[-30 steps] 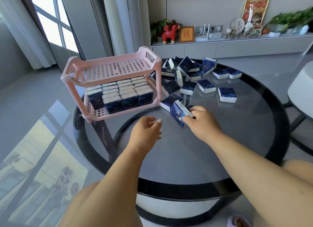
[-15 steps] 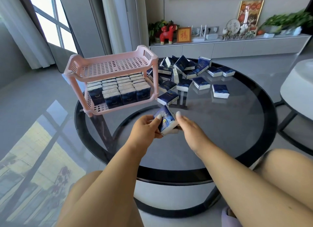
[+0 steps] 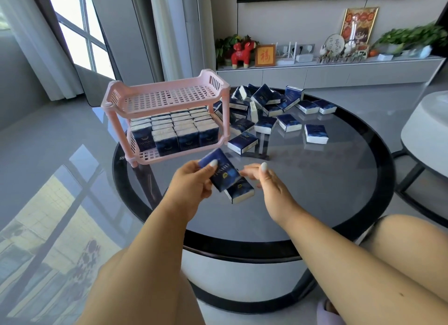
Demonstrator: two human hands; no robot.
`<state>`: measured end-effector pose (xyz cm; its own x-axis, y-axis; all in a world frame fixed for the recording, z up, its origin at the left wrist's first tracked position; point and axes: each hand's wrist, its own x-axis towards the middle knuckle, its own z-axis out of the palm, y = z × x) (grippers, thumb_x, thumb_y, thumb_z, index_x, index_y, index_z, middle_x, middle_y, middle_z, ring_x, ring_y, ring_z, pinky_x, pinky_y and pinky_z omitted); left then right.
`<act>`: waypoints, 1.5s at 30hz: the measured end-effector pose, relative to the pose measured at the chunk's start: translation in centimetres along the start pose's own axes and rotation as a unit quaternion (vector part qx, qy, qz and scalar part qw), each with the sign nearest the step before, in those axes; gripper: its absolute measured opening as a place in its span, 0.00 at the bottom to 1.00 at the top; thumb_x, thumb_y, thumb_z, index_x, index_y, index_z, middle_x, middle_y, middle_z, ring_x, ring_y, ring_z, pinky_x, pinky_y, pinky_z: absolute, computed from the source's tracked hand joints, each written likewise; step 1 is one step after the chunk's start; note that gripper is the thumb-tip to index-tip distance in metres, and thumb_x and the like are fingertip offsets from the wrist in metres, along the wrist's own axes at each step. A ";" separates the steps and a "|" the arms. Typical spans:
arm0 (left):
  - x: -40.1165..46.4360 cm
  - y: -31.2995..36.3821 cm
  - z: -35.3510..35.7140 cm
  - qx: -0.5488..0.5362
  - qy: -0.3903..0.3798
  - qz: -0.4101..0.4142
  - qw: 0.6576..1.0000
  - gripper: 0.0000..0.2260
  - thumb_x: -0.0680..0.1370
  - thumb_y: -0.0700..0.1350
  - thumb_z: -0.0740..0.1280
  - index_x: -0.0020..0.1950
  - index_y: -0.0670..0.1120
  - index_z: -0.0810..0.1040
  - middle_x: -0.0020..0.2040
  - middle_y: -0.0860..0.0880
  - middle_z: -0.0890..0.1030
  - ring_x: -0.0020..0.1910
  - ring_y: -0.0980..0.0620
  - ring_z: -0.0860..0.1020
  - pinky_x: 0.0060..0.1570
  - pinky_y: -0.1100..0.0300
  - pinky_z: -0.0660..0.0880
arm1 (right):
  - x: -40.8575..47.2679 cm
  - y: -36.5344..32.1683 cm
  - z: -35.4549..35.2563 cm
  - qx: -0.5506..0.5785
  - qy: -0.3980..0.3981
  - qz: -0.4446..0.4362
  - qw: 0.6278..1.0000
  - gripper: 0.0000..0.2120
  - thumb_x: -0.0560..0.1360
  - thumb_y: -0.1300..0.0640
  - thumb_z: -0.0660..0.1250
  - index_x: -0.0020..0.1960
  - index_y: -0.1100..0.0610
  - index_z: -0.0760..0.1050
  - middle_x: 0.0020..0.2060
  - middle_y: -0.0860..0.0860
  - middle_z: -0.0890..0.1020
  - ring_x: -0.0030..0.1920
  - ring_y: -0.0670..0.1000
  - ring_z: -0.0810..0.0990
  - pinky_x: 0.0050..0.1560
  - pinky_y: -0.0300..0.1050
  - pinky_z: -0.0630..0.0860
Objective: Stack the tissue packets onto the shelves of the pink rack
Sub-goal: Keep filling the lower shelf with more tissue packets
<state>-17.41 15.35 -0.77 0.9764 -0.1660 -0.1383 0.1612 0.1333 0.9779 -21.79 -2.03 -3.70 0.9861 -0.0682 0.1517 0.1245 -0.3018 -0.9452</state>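
The pink rack stands at the left of a round glass table. Its top shelf holds nothing; its lower shelf is packed with several upright dark-blue tissue packets. My left hand grips one blue tissue packet in front of the rack, thumb across its face. My right hand hovers just right of it with fingers relaxed and spread, holding nothing. A second packet sits right under the held one, between the hands; whether it rests on the glass I cannot tell.
Several loose packets lie heaped at the table's far side, right of the rack, one lone packet farther right. A white stool stands at the right. A low cabinet with ornaments runs along the back wall.
My right hand brought a packet from the table to my left hand, which took it. The right hand has now let go and drawn slightly right.
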 end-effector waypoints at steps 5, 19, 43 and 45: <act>0.4 0.3 -1.7 -0.074 0.067 -0.018 0.995 0.02 0.81 0.41 0.64 0.49 0.43 0.73 0.31 0.48 0.75 0.24 0.58 0.68 0.25 0.66 0.70 | 0.1 0.0 1.4 -0.425 -0.056 -0.052 0.902 0.31 0.73 0.31 0.50 0.72 0.42 0.59 0.70 0.51 0.63 0.70 0.54 0.61 0.68 0.49 0.60; 0.4 -0.4 -1.2 -0.155 0.022 -0.069 0.985 0.03 0.81 0.36 0.62 0.52 0.42 0.74 0.52 0.38 0.81 0.45 0.46 0.83 0.42 0.58 0.82 | 0.3 0.2 -0.6 0.066 0.138 0.066 0.986 0.14 0.74 0.41 0.52 0.49 0.47 0.71 0.43 0.56 0.83 0.27 0.48 0.77 0.33 0.39 0.68; -0.5 -1.2 1.0 0.071 -0.050 0.069 0.994 0.13 0.80 0.53 0.62 0.49 0.47 0.82 0.46 0.49 0.83 0.48 0.50 0.77 0.56 0.49 0.76 | 0.7 1.0 -0.8 0.129 0.118 0.030 0.984 0.10 0.77 0.46 0.63 0.44 0.51 0.76 0.32 0.42 0.78 0.34 0.43 0.73 0.36 0.38 0.67; -0.8 -1.2 1.3 0.085 -0.074 0.072 0.991 0.15 0.75 0.57 0.68 0.49 0.45 0.80 0.44 0.48 0.82 0.45 0.50 0.78 0.53 0.49 0.76 | 0.9 1.3 -0.5 0.079 0.103 0.020 0.991 0.08 0.76 0.47 0.64 0.49 0.49 0.76 0.39 0.42 0.81 0.40 0.44 0.78 0.42 0.42 0.72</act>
<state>-18.55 14.04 -1.60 0.9535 -0.3009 0.0160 -0.0162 0.0019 0.9999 -20.77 -2.98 -4.67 0.9492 -0.2744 0.1543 0.1181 -0.1438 -0.9825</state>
